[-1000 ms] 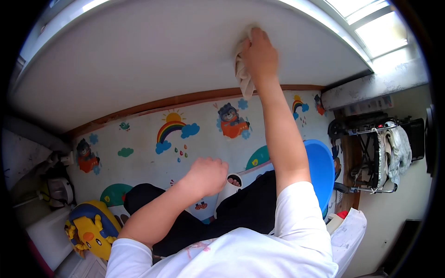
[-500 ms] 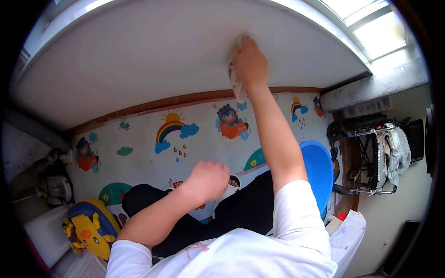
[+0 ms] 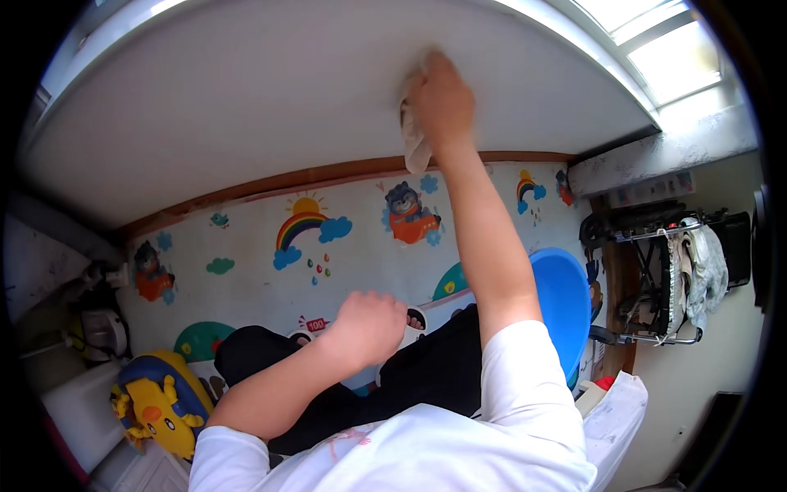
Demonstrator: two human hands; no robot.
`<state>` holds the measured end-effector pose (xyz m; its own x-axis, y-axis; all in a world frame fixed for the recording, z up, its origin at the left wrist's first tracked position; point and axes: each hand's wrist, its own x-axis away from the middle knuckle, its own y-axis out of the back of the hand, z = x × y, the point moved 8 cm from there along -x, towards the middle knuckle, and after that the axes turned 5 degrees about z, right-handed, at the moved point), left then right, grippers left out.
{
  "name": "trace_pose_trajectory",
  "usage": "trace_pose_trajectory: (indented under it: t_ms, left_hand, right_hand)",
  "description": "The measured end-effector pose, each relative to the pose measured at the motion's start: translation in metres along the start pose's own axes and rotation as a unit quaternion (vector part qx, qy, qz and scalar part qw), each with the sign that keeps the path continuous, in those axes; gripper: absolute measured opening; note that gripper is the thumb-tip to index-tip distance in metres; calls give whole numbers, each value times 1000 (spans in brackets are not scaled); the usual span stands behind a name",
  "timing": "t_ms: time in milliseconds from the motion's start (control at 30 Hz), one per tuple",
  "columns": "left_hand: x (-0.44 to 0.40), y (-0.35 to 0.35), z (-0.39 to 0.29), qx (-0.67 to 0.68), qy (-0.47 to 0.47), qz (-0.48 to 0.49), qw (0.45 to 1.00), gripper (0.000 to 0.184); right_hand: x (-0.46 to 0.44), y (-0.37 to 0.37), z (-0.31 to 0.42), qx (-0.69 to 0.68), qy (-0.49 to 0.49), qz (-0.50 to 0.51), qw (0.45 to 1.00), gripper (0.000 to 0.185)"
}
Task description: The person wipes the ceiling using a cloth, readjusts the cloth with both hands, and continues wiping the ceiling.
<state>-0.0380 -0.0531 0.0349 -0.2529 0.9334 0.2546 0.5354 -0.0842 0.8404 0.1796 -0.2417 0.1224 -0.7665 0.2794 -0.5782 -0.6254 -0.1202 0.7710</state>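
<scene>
My right hand point(image 3: 443, 102) is stretched far forward, closed around a bunched pale cloth point(image 3: 416, 148). It presses the cloth against a broad white panel point(image 3: 246, 98), and a loose fold hangs down toward the brown strip point(image 3: 328, 175) at the panel's lower edge. Over my lap, my left hand point(image 3: 370, 326) is curled into a loose fist with its back toward me. Nothing sticks out of it, and its palm side is hidden. Dark trousers point(image 3: 434, 361) and light slippers point(image 3: 416, 321) show beneath it.
A blue basin point(image 3: 561, 303) stands beside my right arm. Further right is a folded wheeled frame point(image 3: 656, 279) with cloth draped on it. A yellow duck-faced child's seat point(image 3: 160, 410) lies at left. Cartoon pictures cover the light surface point(image 3: 246, 254) below the panel.
My right hand and the cloth have shifted slightly up along the white panel. My left hand has dipped a little and stays curled.
</scene>
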Motion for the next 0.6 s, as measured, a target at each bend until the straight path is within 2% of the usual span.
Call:
trace_pose_trajectory:
  t_ms: [67,167,267,367,467,567,600]
  left_hand:
    - [1,1,-4,7,-4,17,1000,17]
    - [5,-4,-6,-13,-10,16,1000,19]
    - [14,-3,-9,1,-4,16,1000,20]
    - [15,-3,-10,2,-10,24,1000,21]
    - [14,-1,-7,-2,-14,8,1000,20]
    - [14,0,-3,-16,-6,13,1000,18]
    - [14,-2,-2,-11,-5,14,1000,18]
  right_hand:
    - [28,-33,7,2,27,110,994,25]
    - [44,-45,-25,-48,-110,80,990,23]
    - [28,1,-49,-131,-188,-55,972,22]
    - [-7,50,-29,-150,-151,-151,965,19]
    - [-22,39,-4,-46,-96,-105,989,18]
    - [6,-3,20,1,1,-9,1000,17]
    - [19,-33,24,1,2,90,996,21]
